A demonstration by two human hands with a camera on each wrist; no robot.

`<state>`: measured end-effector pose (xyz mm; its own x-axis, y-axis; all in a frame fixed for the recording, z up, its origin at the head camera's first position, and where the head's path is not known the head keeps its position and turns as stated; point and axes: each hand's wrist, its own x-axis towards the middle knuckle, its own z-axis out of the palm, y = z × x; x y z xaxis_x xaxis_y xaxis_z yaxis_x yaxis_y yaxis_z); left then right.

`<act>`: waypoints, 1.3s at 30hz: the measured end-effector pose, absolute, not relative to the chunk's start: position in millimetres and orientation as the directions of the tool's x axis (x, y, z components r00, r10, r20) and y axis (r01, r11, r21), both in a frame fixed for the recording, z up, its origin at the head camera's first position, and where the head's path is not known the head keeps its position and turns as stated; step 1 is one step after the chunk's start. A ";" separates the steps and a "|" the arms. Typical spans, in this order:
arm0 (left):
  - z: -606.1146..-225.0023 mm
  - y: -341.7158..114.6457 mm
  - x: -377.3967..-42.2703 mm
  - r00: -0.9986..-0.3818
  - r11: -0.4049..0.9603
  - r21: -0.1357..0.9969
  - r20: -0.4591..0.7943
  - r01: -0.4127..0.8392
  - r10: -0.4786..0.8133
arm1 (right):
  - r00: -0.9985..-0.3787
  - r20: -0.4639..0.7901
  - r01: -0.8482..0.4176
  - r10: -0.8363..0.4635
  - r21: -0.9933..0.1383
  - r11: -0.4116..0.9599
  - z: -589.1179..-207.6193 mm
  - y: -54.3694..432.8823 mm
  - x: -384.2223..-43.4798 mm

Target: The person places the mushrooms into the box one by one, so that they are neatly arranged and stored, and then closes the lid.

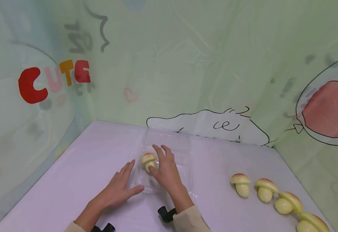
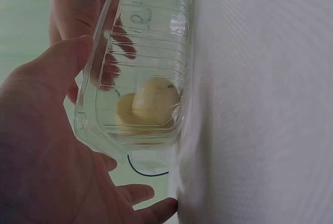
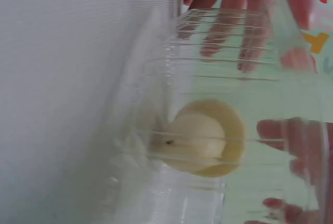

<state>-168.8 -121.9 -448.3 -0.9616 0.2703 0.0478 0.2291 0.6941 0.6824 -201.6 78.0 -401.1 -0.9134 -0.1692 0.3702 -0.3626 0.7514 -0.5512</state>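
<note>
A clear plastic box (image 1: 183, 175) stands on the table with its lid (image 1: 166, 138) folded back. Inside it, at the left, lies a toy mushroom (image 1: 148, 158) with a cream stem and a yellow-and-red cap. My right hand (image 1: 166, 169) is over the box, thumb close by the stem and fingers stretched out past it. In the right wrist view these fingers stand apart from the mushroom (image 3: 208, 141). My left hand (image 1: 118, 190) is spread along the box's left side. Its thumb (image 2: 78, 52) lies at the rim in the left wrist view, other fingers extended outside.
Several more toy mushrooms (image 1: 265, 190) lie in a slanting row at the right of the table (image 1: 215, 199). Printed cloth walls (image 1: 169, 64) enclose the back and both sides. Black wrist mounts (image 1: 166, 214) show beneath the forearms.
</note>
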 end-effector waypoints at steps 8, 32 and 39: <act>-448.5 -122.6 -168.2 -0.962 0.691 0.689 0.039 0.220 0.269 | -0.901 0.414 -0.363 -0.128 -0.559 0.746 -388.5 85.8 -195.6; -447.6 -124.3 -165.6 -0.958 0.690 0.684 0.044 0.235 0.282 | -0.886 0.463 -0.285 0.039 -0.607 0.742 -352.0 135.1 -187.6; -447.5 -124.1 -166.1 -0.957 0.689 0.686 0.035 0.233 0.288 | -0.903 0.416 -0.217 0.105 -0.654 0.724 -344.9 156.3 -187.8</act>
